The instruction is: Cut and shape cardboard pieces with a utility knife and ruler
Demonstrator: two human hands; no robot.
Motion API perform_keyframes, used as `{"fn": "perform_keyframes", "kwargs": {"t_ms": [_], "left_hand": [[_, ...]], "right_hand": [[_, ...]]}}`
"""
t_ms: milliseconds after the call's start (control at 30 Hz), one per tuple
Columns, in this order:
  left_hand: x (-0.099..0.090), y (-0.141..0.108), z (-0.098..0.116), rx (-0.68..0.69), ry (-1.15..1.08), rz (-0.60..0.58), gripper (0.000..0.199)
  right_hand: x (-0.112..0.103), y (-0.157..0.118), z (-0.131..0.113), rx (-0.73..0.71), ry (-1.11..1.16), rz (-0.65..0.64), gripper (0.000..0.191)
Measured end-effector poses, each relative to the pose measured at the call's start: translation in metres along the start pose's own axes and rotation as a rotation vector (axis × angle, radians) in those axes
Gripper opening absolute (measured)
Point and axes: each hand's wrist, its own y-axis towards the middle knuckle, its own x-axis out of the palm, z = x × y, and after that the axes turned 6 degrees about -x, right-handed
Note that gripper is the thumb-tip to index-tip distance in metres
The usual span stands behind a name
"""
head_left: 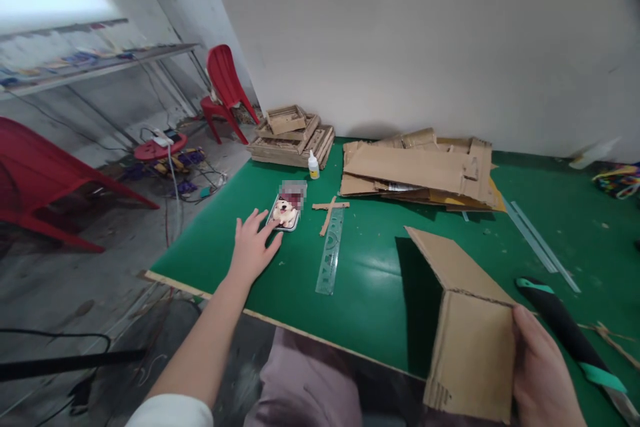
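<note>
My left hand [254, 243] rests with spread fingers at the near edge of a phone [286, 211] whose screen shows a white dog. A fingertip lies over the phone's lower part. At the lower right, my right hand [543, 367] grips a folded piece of cardboard [477, 347] by its right side; the piece bends along a crease and casts a shadow on the green table [370, 320]. Between the hands lie a clear ruler [331, 257] and two crossed cardboard strips [329, 213].
Behind are stacked cardboard frames [295, 140], a small glue bottle [313, 165] and a pile of flat cardboard [415, 170]. A green-and-black cutter [565, 327] and clear strips [543, 240] lie right. Red chairs [227, 80] stand left.
</note>
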Motion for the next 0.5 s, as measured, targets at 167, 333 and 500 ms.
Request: {"fn": "perform_keyframes", "kwargs": {"t_ms": [167,333,500], "left_hand": [[-0.0011,0.0001,0.0010,0.008,0.017,-0.017,0.036],[0.0019,0.0007,-0.0002,0.012,0.022,-0.044,0.035],[0.0041,0.0004,-0.0009,0.003,0.006,-0.064,0.036]], "right_hand": [[0.0018,-0.0015,-0.0023,0.036,0.006,0.038,0.041],[0.0020,-0.0032,-0.0035,0.025,0.006,0.035,0.042],[0.0046,-0.0076,-0.0062,0.025,-0.017,0.019,0.035]]}}
